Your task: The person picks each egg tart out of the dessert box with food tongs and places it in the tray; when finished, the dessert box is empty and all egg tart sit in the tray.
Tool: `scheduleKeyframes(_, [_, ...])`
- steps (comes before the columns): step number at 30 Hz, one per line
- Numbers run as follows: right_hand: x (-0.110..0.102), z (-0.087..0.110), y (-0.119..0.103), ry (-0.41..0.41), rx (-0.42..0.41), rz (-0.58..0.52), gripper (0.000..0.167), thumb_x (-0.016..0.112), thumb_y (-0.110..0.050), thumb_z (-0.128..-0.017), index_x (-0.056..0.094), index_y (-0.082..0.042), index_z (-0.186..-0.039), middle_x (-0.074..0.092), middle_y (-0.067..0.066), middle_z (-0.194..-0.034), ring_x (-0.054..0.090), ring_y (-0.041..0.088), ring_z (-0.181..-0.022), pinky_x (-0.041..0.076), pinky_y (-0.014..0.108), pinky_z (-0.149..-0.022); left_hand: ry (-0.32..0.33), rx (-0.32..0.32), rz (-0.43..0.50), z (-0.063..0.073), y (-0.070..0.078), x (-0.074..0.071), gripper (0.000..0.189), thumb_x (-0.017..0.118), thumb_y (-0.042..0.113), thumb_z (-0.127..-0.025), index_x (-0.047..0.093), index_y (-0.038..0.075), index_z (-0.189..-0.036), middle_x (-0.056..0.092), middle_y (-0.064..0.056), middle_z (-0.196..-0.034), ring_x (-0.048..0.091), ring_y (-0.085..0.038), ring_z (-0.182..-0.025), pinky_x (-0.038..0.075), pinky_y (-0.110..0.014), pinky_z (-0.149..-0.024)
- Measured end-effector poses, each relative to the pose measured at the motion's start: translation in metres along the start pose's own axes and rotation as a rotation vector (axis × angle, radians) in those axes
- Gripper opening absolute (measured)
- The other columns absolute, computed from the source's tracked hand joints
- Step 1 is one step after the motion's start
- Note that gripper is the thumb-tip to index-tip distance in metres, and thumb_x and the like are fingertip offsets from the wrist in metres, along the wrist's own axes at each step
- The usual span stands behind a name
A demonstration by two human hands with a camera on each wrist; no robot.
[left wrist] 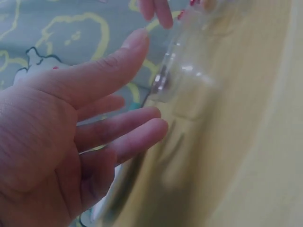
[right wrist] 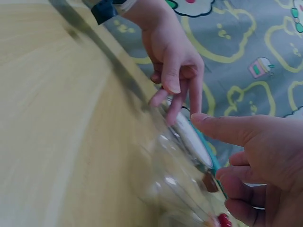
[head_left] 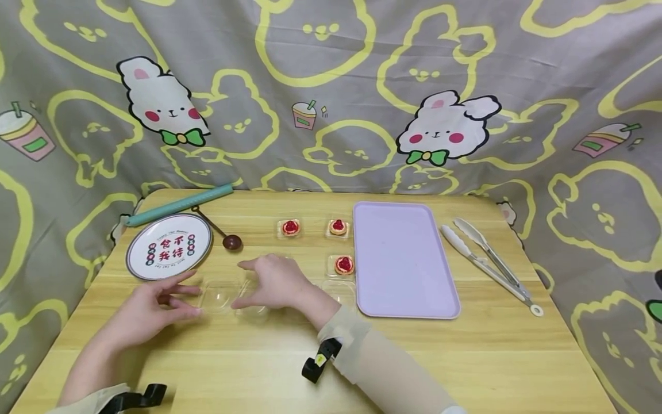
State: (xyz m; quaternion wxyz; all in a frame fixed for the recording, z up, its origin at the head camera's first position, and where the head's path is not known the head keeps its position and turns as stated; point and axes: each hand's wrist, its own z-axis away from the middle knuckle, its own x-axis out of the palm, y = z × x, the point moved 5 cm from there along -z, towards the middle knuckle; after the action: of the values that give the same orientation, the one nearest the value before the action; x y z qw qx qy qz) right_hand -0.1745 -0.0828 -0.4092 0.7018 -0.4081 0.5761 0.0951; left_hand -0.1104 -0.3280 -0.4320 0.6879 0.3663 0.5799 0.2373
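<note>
My left hand (head_left: pixel 147 305) is beside the left edge of a clear plastic box (head_left: pixel 217 296), its fingers spread and relaxed. In the left wrist view, a gap shows between the fingers (left wrist: pixel 142 135) and the clear plastic. The right hand (head_left: pixel 276 282) hovers over another clear plastic box (head_left: pixel 253 310) just to the right and partly covers it. Its thumb and fingers are apart, with nothing seen between them in the right wrist view. Behind it sit three small red-topped tarts (head_left: pixel 291 227) in clear boxes.
A lilac tray (head_left: pixel 405 259) lies right of the tarts, with metal tongs (head_left: pixel 491 264) beyond it. At the left are a printed white plate (head_left: pixel 168 247), a brown spoon (head_left: pixel 233 242) and a teal rod (head_left: pixel 181 206). Another clear box (head_left: pixel 338 290) lies beside the tray.
</note>
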Motion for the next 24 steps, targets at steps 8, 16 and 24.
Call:
scheduleKeyframes(8, [-0.031,0.013,0.022,0.060,0.034,-0.101,0.080,0.088,-0.058,-0.081,0.066,-0.016,-0.146,0.078,-0.003,-0.099,0.067,0.005,-0.081,0.055,0.027,-0.066,0.086,0.108,-0.033,-0.009,0.025,-0.007,0.067,0.089,0.016,-0.088,0.060,0.003,-0.148,0.076,-0.015,-0.120,0.076,-0.012,-0.086,0.062,-0.028,-0.069])
scheduleKeyframes(16, [-0.063,0.035,0.055,0.129,0.092,-0.199,0.074,0.089,-0.050,-0.084,0.066,-0.016,-0.146,0.068,-0.002,-0.141,0.069,0.016,-0.110,0.054,0.034,-0.097,0.070,0.141,-0.008,-0.038,0.054,0.011,0.065,0.088,0.023,-0.090,0.062,0.007,-0.147,0.075,-0.010,-0.126,0.075,-0.012,-0.092,0.061,-0.029,-0.069])
scheduleKeyframes(24, [-0.102,0.072,0.092,0.247,0.125,-0.223,0.065,0.091,-0.040,-0.084,0.071,-0.011,-0.138,0.077,0.002,-0.121,0.047,0.008,-0.051,0.056,0.038,-0.079,0.039,0.195,0.026,-0.071,0.087,0.040,0.057,0.087,0.027,-0.092,0.066,0.009,-0.143,0.073,-0.007,-0.130,0.075,-0.019,-0.101,0.060,-0.030,-0.070])
